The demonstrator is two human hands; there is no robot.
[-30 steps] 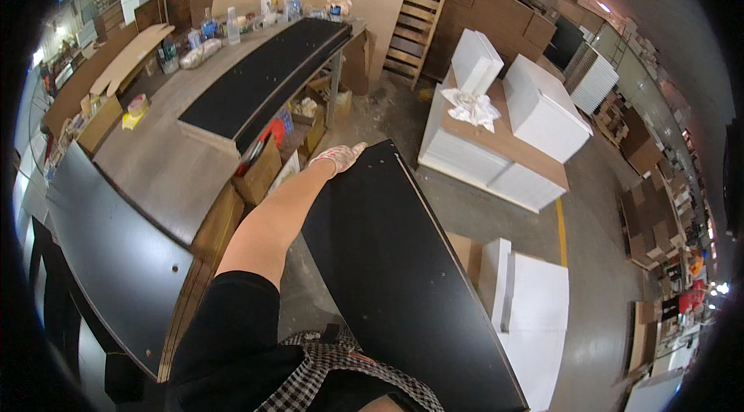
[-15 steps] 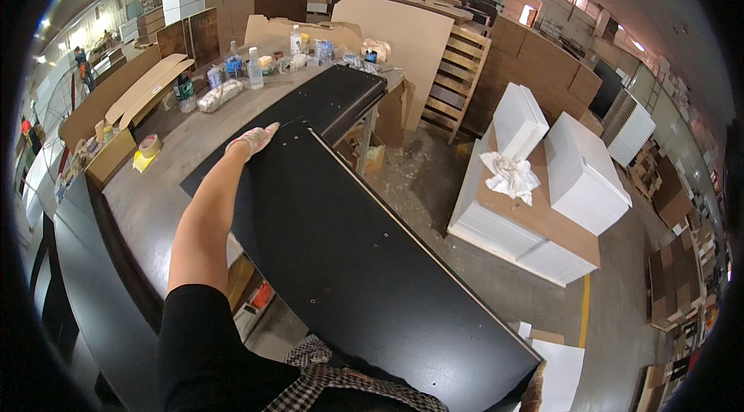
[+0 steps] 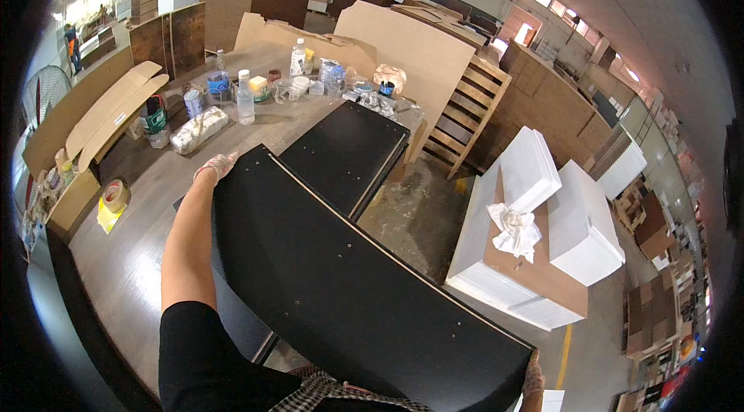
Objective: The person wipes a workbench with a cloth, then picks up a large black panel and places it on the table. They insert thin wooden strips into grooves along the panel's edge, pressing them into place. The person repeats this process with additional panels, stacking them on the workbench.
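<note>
A long black panel (image 3: 341, 257) with small drilled holes and a pale strip along its far edge stretches across in front of me. My left hand (image 3: 217, 168), in a thin whitish glove, is closed on the panel's far left end. At the near right end my right hand (image 3: 533, 375) grips the panel's corner, its fingers partly hidden. Beyond the held panel, a second black panel (image 3: 349, 152) lies on the grey workbench (image 3: 147, 257), overlapped in part by the held one.
Clear bottles (image 3: 246, 102), a wrapped white bundle (image 3: 200, 130) and a tape roll (image 3: 115, 195) stand on the bench. Right of it, a white stack (image 3: 508, 284) carries white boxes (image 3: 585, 218) and a crumpled cloth (image 3: 514, 231). A wooden slatted rack (image 3: 466, 113) leans behind.
The held panel has shifted and turned, its left end coming off the lower panel and showing more of it. My left hand has moved left with it; my right hand has come into view.
</note>
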